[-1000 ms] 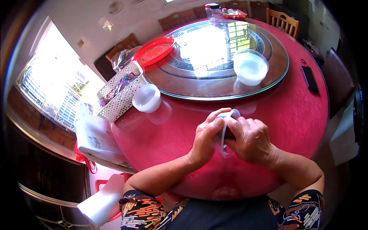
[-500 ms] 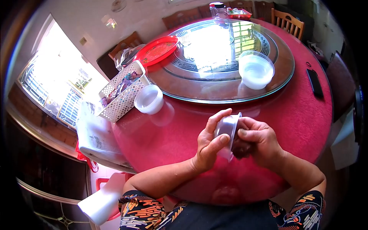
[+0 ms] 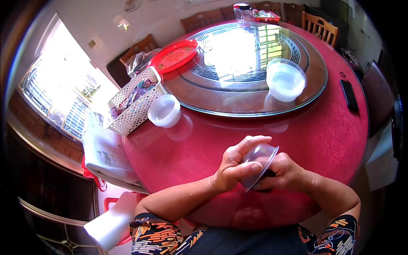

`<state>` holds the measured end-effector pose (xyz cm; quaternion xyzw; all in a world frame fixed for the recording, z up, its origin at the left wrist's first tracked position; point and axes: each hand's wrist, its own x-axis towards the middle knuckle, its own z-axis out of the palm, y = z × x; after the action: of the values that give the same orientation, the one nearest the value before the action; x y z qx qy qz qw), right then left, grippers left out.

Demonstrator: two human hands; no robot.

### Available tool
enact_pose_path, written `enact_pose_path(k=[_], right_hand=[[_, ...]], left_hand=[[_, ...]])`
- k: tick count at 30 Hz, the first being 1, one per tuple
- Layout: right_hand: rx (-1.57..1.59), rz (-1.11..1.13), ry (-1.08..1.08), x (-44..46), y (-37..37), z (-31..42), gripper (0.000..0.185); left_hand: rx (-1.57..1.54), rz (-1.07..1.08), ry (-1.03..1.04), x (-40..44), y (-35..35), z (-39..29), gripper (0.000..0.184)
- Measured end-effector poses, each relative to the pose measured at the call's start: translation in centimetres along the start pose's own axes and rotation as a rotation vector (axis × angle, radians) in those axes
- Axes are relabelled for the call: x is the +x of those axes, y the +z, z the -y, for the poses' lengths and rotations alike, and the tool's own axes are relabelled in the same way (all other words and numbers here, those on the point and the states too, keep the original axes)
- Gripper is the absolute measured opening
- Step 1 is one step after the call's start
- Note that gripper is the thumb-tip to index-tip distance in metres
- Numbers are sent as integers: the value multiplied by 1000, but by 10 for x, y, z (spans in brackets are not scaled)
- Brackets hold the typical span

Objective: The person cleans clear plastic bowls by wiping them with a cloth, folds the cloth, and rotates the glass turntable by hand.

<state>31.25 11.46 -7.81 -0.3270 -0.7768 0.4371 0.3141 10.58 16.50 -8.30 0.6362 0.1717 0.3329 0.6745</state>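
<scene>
The left hand (image 3: 233,165) is grasping a clear bowl (image 3: 261,155) from outside, its thumb lying along the wall below and its forefinger stretching over the top. The bowl is tipping onto its side in the air over the near part of the red table (image 3: 204,148), its mouth facing the right hand (image 3: 287,172). That hand is clasping a dark wad (image 3: 268,174) between thumb and fingers; some of its fingers are showing through the bowl's wall. What the wad is made of is staying hard to tell.

Beyond the hands, a glass turntable (image 3: 238,99) is bearing a stack (image 3: 287,85) of clear bowls near its front right edge. To the left, a white tub (image 3: 163,112) is standing on the table just beside a perforated basket (image 3: 138,114). Crumpled packets (image 3: 142,90) are filling part of the basket, and any lettering on them is blurring past reading. A red tray (image 3: 173,58) is lying at the turntable's left edge, its floor showing a pattern too fine to make out. At the far edge, jars (image 3: 244,13) are standing beside a red box (image 3: 267,19); their markings are coming out too small to read. A black phone (image 3: 349,95) is lying on the table's right side, and wooden chairs (image 3: 321,27) are lining the far side.
</scene>
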Motion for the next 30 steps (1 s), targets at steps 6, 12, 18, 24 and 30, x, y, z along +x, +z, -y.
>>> enact_pose_path(k=[6, 12, 18, 24, 30], right_hand=[[-885, -249, -205, 3, 9, 8, 28], [-526, -509, -202, 8, -4, -5, 34], [254, -550, -5, 3, -11, -4, 39], [493, -654, 78, 3, -13, -1, 36], [506, -616, 141, 4, -11, -1, 37]], left_hand=[[-54, -108, -40, 0, 2, 8, 67], [-535, -259, -232, 13, -34, 28, 60], [-728, -259, -141, 20, -41, 1, 78], [-954, -179, -156, 18, -49, 1, 92], [-976, -193, -148, 18, -45, -1, 100]])
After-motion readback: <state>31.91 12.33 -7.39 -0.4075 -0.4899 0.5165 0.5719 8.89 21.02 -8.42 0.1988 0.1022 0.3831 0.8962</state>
